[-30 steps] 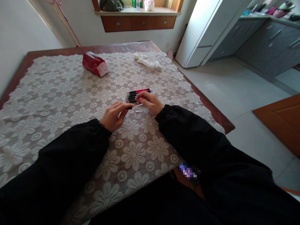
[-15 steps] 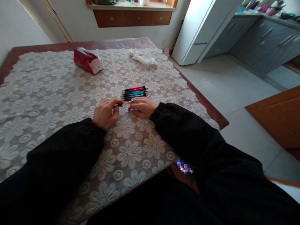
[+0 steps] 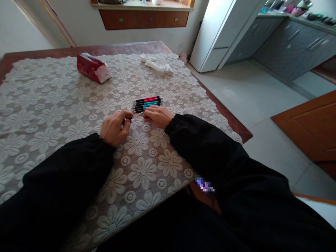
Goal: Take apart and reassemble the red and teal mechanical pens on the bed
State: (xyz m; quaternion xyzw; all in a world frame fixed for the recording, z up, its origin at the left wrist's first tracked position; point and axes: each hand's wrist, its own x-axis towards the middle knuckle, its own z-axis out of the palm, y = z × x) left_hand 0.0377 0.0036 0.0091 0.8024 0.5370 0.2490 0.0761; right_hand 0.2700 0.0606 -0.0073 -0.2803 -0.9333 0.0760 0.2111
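The left hand (image 3: 113, 127) pinches a pen barrel (image 3: 129, 118) while the right hand's (image 3: 156, 116) fingers grip a thin refill (image 3: 138, 114), lined up tip to barrel. Both lie just in front of the row of pens (image 3: 147, 103) on the bench (image 3: 52, 105).

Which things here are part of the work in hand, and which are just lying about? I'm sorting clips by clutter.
In use:
- left hand, pinching the dark end of a thin pen part
- right hand, at its other end
- row of red and teal pens, just beyond the hands

Lying about:
- red tissue pack
- crumpled white tissue
- lace tablecloth under everything
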